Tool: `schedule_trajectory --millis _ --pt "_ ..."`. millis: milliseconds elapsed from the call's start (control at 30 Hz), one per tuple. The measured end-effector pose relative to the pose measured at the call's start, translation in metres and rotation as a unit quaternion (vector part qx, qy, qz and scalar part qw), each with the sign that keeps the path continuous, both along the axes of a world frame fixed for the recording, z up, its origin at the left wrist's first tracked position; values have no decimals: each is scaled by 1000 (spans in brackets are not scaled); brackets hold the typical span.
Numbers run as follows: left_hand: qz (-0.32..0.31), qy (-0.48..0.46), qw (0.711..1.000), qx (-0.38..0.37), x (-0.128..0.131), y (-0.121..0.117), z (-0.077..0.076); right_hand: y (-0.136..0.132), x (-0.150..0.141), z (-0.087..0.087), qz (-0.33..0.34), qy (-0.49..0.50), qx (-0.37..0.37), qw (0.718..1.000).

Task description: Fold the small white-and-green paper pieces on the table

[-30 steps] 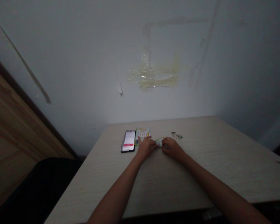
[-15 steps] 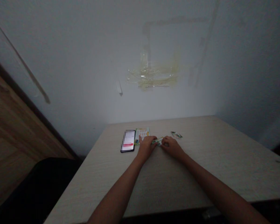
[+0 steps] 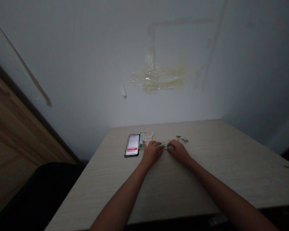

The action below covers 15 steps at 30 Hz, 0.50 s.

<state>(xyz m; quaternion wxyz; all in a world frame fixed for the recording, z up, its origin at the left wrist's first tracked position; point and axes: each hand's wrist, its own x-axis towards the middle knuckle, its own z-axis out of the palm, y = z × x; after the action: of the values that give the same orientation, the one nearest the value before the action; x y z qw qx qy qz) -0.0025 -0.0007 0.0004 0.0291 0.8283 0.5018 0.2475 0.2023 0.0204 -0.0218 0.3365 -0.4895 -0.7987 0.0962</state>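
A small green-and-white printed paper strip [image 3: 165, 144] lies low over the table between my two hands. My left hand [image 3: 152, 152] has its thumb and forefinger closed on the strip's left end, while its outer finger sticks out over a printed sheet [image 3: 147, 136]. At the strip's other end, my right hand [image 3: 179, 150] pinches with curled fingers. Those fingers hide part of the strip, so its full shape cannot be made out. Just behind the right hand rests another small green-and-white folded paper piece [image 3: 182, 139].
A phone [image 3: 133, 146] with a lit screen lies left of the printed sheet. The pale wooden table [image 3: 115, 179] meets a wall [image 3: 86, 80] with peeling clear tape [image 3: 159, 78]. A black object [image 3: 43, 189] and wooden panelling [image 3: 4, 118] stand on the left.
The paper strip now lies flatter and straighter between my hands. My left fingers have stretched out a little, and my right hand has shifted slightly. The phone and sheet have stayed put.
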Motion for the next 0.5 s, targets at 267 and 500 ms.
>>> schedule_trajectory --millis 267,500 --pt "-5 -3 1000 -11 -1 2 -7 7 7 -2 46 35 -19 998" --pt "1 12 1000 -16 0 1 -6 6 11 0 76 66 -16 995"
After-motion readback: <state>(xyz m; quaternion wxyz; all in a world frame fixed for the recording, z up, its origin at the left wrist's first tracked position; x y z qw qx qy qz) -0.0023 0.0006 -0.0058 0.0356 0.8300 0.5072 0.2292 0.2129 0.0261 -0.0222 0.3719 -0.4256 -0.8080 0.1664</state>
